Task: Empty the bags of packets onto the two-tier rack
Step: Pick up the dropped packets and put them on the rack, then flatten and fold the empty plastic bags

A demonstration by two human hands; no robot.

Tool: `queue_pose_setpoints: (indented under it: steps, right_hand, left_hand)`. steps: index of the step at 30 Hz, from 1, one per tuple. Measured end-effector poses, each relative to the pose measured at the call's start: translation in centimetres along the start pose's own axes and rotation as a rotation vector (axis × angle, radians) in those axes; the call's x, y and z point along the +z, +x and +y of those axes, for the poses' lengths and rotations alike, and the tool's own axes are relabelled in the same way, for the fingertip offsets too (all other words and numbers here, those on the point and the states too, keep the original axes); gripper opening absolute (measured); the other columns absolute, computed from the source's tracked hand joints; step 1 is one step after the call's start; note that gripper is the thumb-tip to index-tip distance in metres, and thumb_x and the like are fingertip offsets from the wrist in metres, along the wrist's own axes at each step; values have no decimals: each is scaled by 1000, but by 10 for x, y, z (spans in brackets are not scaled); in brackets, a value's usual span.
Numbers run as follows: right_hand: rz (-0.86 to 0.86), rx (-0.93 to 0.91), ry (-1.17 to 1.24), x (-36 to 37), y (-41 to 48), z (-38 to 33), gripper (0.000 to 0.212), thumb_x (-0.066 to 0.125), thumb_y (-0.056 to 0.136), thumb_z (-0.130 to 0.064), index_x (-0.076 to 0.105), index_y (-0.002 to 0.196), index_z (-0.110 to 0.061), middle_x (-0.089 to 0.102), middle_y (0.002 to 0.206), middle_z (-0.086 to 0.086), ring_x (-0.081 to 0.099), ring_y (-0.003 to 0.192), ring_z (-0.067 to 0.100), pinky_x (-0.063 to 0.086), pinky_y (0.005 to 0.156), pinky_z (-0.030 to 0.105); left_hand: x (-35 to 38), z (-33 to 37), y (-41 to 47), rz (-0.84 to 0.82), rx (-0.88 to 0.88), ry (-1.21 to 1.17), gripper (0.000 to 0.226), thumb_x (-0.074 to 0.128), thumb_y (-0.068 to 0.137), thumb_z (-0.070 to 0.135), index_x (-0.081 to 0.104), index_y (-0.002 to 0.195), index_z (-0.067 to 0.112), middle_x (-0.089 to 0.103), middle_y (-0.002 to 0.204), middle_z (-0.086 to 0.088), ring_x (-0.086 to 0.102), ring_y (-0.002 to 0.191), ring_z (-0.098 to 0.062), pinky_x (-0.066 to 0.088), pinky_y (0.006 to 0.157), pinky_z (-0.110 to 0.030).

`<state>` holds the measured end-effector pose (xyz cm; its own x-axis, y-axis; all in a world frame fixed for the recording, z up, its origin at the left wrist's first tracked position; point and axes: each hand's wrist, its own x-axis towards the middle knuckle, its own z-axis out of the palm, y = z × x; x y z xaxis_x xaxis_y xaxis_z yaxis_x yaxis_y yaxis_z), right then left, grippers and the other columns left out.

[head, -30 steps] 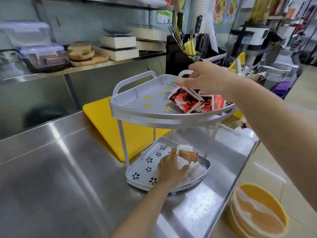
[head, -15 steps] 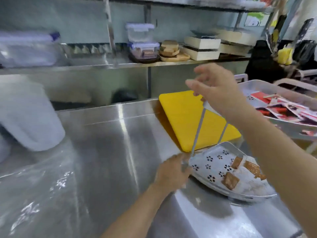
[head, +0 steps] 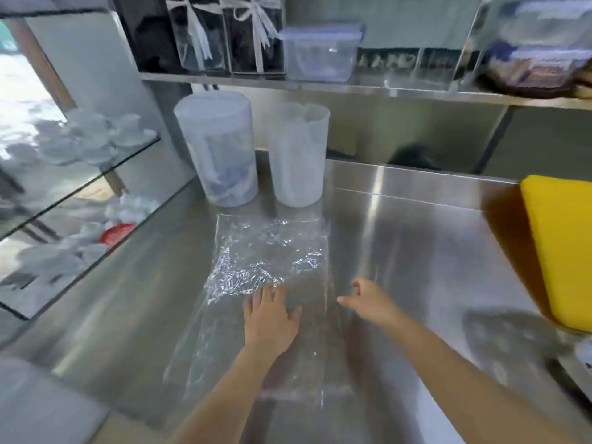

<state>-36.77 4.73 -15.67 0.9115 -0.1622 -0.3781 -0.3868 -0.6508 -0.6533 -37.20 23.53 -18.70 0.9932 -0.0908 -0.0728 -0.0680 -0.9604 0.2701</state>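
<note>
A crumpled clear plastic bag lies flat on the steel counter; I see no packets inside it. My left hand rests palm down on the bag's near part, fingers spread. My right hand hovers just right of the bag's edge, fingers apart, holding nothing. Only a blurred sliver of the two-tier rack shows at the right edge. The frame is motion-blurred.
Two translucent plastic jugs stand behind the bag. A yellow cutting board lies at the right. A steel shelf above carries clear lidded boxes. Glass shelves with white cups are at the left.
My view has swung left, away from the rack. Both hands left the rack and its packets and came down to the clear bag, the left now pressing on it.
</note>
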Motion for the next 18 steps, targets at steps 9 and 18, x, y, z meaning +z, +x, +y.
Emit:
queue_pose_setpoints:
  steps: [9,18]
  right_hand:
    - [-79,144,136,64,-7,-6,55,71,74,-26,41,114,-4,53,99,4,57,99,24,43,76,28]
    - [9,204,56,33,-31,24,21,52,80,-8,58,100,-5,63,112,17,60,106,31,48,83,32]
  left_hand:
    - [28,-27,-27,-89,-132,4,68,24,90,61,12,148,28,0,160,-2,-3,147,-24,-1,116,-53]
    - [31,30,-27,-174,-20,23,71,28,86,67,12,147,33,4,160,1,1,147,-20,4,117,-49]
